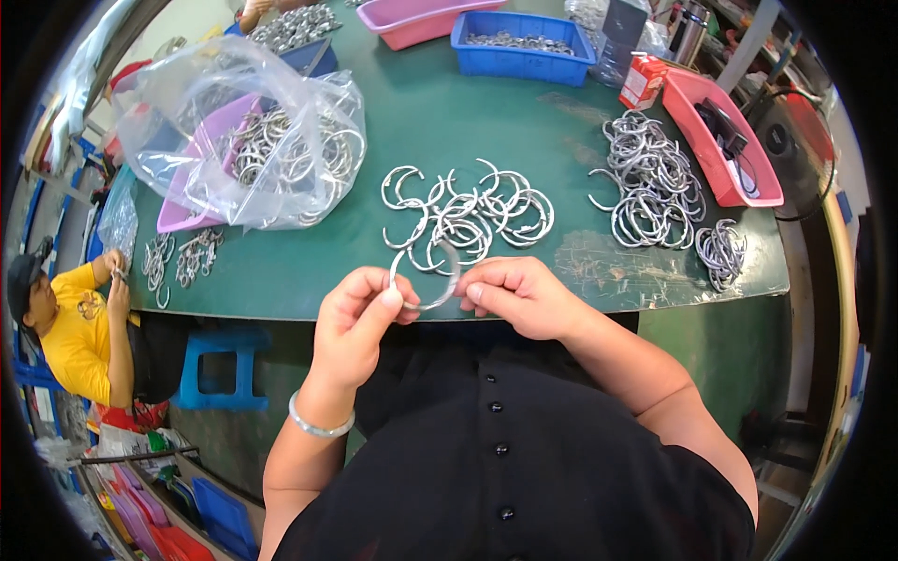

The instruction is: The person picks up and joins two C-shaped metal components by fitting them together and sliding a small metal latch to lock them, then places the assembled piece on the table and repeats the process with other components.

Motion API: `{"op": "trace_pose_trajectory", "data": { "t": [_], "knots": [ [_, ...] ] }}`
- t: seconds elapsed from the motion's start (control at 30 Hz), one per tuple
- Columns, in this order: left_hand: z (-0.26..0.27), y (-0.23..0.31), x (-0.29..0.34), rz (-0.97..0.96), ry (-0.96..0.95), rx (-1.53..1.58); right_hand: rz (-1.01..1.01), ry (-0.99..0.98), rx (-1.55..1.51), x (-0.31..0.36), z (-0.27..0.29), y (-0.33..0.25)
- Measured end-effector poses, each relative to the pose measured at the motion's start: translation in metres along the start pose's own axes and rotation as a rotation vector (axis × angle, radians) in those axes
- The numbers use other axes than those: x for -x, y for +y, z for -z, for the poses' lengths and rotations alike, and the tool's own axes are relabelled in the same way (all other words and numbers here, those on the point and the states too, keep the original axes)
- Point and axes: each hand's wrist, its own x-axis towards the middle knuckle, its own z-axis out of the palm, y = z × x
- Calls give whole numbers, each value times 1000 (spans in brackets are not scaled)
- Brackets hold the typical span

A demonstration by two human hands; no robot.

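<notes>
1. At the green table's (421, 117) near edge, head view: silver ring (456, 273), round, no long axis, lies 2 o'clock from left hand (351, 323).
2. Left thumb and fingers pinch its 8 o'clock rim.
3. Right hand (526, 294) sits at its 3 o'clock, fingertips nearly together; can't tell if gripping.

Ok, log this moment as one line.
left hand: holding metal ring | right hand: at ring's right edge | ahead: loose rings on green table | right side: dense ring heap

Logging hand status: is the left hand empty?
No, the left hand holds a silvery metal ring, pinched on its left side.
</notes>
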Motion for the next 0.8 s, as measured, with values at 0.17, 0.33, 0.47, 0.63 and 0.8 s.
{"op": "trace_pose_trajectory", "data": {
  "t": [0.17,0.33,0.47,0.63,0.8],
  "knots": [
    [-3,42,10,-581,-89,-625,222,262,582,2,37,-6],
    [-4,103,-7,-972,268,-977,203,609,856,-1,90,-11],
    [42,136,-56,-992,408,-1088,101,554,946,-11,108,-4],
    [65,152,-77,-737,403,-1536,-225,409,713,-24,105,-7],
    [59,149,-70,-742,545,-1440,-211,591,401,-30,109,-11]
  ]
}}
